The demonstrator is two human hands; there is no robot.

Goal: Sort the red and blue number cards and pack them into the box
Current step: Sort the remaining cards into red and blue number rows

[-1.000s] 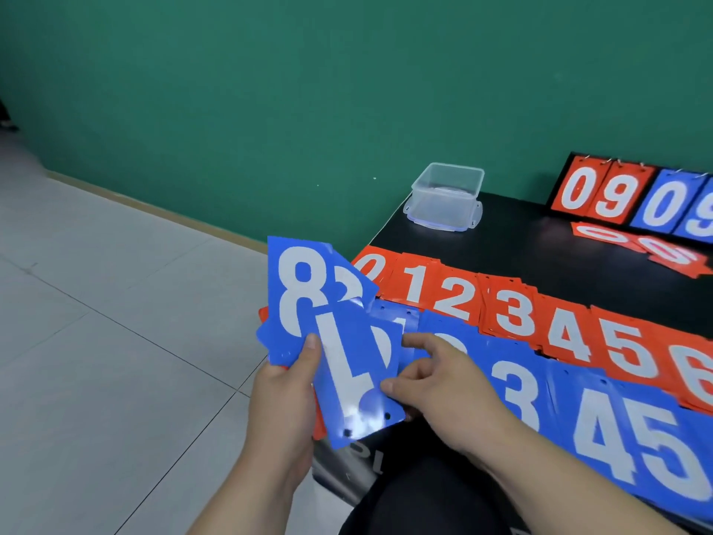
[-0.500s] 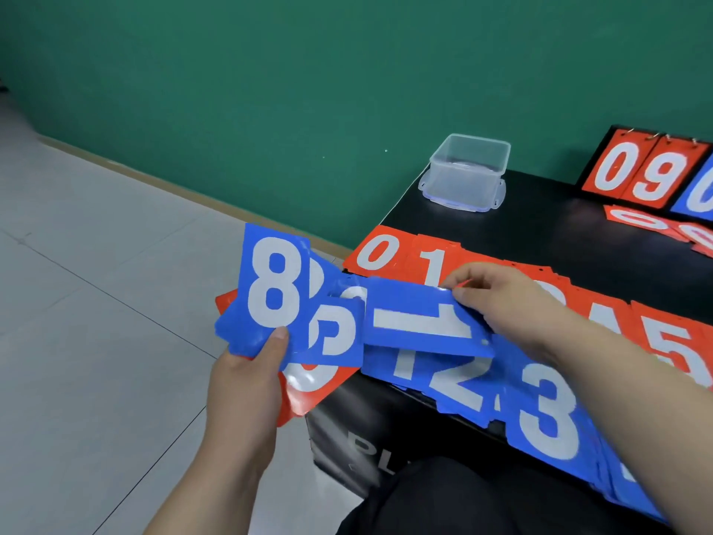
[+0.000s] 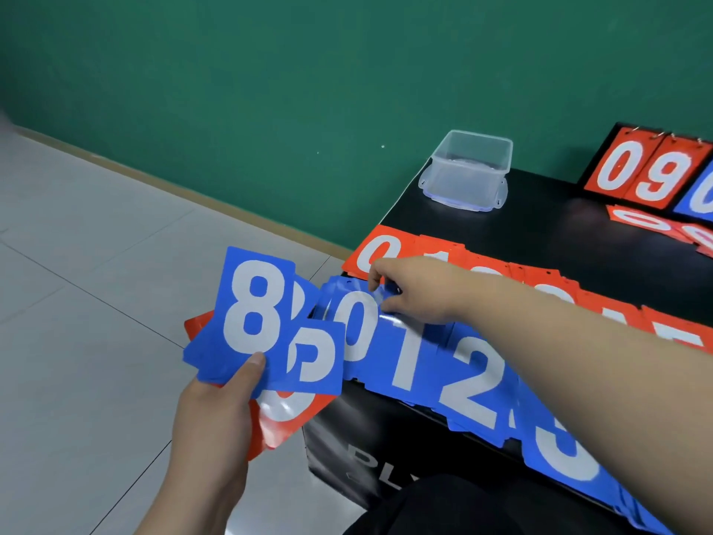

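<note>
My left hand (image 3: 216,411) grips a fan of cards off the table's left edge: a blue 8 (image 3: 252,314) on top, a smaller blue card (image 3: 316,357) and a red card (image 3: 285,418) underneath. My right hand (image 3: 413,291) reaches over the blue row and pinches the top edge of the blue 1 card (image 3: 409,353), which lies in line between the blue 0 (image 3: 353,326) and blue 2 (image 3: 474,388). Behind runs a red row starting with 0 (image 3: 376,252). The clear plastic box (image 3: 468,167) stands open at the table's far left corner.
The black table (image 3: 548,233) has its left edge by grey floor tiles. A flip scoreboard (image 3: 648,171) showing red 0 and 9 stands at the far right, with loose red cards (image 3: 652,225) lying before it. A green wall is behind.
My right hand carried the blue 1 card from the fan to the table and laid it upright in the blue row. The left hand's fan stayed roughly in place.
</note>
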